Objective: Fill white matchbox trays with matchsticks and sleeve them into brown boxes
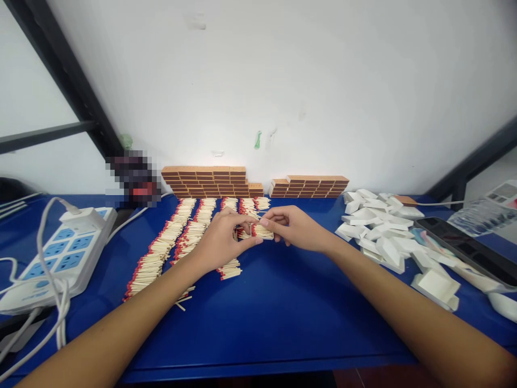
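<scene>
Between my two hands is a matchbox tray [262, 232] filled with red-headed matches, their heads toward the left. My left hand [221, 237] is closed on its left end, thumb along the near side. At the right end, my right hand [297, 227] pinches the tray between thumb and fingers. Part of the tray is covered by the fingers. Long rows of loose matches [161, 248] lie left of and behind my left hand, and a small bunch of matches [229, 269] lies just below it.
Closed matchboxes [210, 183] are stacked along the wall, with a second stack [313, 186] to their right. White empty trays [375, 221] are heaped at the right, beside a dark phone [464, 250]. A power strip [60, 258] with cables sits at the left on the blue table [283, 323].
</scene>
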A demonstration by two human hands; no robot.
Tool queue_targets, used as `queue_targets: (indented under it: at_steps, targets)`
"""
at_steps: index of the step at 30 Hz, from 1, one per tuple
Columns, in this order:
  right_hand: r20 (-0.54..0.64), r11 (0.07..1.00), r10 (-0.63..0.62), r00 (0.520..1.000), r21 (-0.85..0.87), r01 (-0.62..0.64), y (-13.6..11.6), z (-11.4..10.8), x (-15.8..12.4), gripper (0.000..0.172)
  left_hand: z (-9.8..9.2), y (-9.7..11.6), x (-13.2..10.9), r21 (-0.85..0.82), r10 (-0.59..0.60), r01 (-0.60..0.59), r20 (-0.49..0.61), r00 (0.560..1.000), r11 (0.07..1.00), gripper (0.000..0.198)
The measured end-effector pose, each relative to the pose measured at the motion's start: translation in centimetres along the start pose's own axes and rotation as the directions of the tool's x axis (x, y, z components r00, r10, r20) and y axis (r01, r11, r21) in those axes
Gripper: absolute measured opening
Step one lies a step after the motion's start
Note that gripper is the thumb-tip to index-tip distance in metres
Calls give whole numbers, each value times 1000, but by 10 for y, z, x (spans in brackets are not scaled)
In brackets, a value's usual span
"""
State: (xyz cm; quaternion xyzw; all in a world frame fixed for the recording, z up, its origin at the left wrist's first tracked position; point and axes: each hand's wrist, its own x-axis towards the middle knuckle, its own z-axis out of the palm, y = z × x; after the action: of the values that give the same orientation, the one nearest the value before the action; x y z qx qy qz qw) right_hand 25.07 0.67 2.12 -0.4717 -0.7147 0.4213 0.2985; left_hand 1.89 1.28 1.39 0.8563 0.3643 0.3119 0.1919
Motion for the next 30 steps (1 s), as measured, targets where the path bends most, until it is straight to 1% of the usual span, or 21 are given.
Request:
queue_targets:
  at_steps: [3,7,13,16,19,25,30]
  targets:
    - [12,1000,-22,1000,-16,22,1,-1,0,48,-1,1,0,-17,2,-2,4,1000,1000,22]
    - [-1,995,-76,997,-70,76,6,0,1,44,-1,3,0,-17,6,-5,34,999,1000,18]
    - [-33,957,-176,984,-239,163,7,-1,1,41,0,2,0,-24,1,0,43,999,1000,20]
    - [-23,954,-177,984,-251,166,5,0,-1,38,0,2,0,-31,-4,5,50,999,1000,19]
    - [-9,959,-146,989,-248,140,3,1,-2,37,0,1,0,-31,-6,8,49,999,999,20]
    - [-23,953,-140,990,-275,129,2,-1,-2,39,1,0,0,-38,-8,10,45,999,999,21]
    - [8,955,-125,992,-269,122,3,-1,-2,41,0,1,0,-58,-34,37,56,998,998,22]
